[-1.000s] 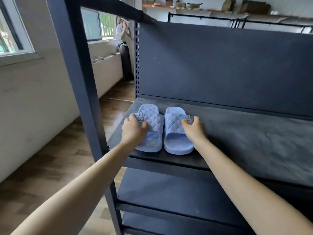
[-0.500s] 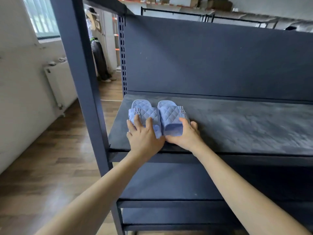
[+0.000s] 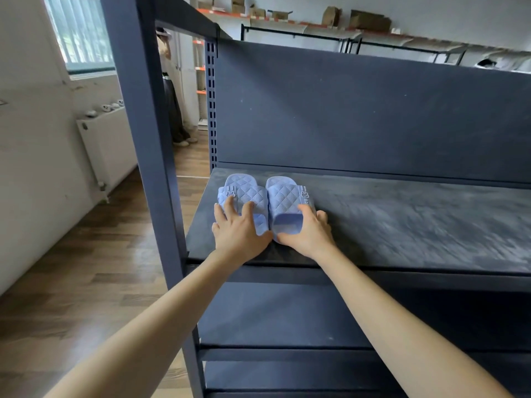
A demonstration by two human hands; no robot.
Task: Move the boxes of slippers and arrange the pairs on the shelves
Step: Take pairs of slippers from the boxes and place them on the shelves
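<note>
shelf [image 3: 402, 225] bare rightward, post [image 3: 149, 156] left

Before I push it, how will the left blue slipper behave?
Probably light and slightly springy: the left slipper looks like thick moulded foam. Lying flat on the shelf, it should slide, not tip. Its quilted strap likely gives fingers grip.
</note>
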